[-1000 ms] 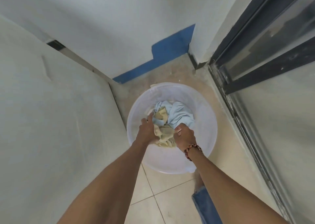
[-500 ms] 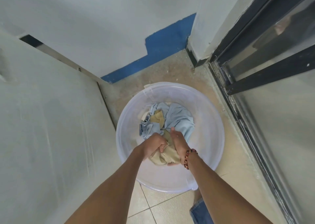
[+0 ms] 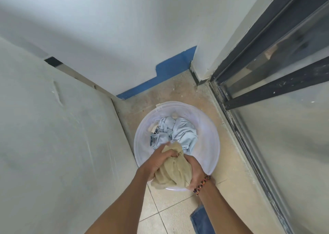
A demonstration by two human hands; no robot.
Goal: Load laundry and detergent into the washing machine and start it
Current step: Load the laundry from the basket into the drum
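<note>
A round translucent white basin [image 3: 208,137] stands on the tiled floor in a corner. Inside it lies crumpled light blue clothing [image 3: 178,134]. A bunched beige cloth [image 3: 173,169] is lifted over the basin's near rim. My left hand [image 3: 157,160] grips its top and left side. My right hand [image 3: 195,169], with a beaded bracelet at the wrist, grips its right side. No washing machine or detergent can be made out with certainty.
A large pale grey flat surface [image 3: 53,144] rises at the left, close beside the basin. A sliding glass door with a dark frame [image 3: 267,91] runs along the right. White wall with a blue painted strip [image 3: 160,79] closes the corner behind. Jeans leg [image 3: 201,219] shows below.
Both hands gathered the beige cloth from among the blue clothing and lifted it up and towards me, over the basin's near rim. The camera view shifted.
</note>
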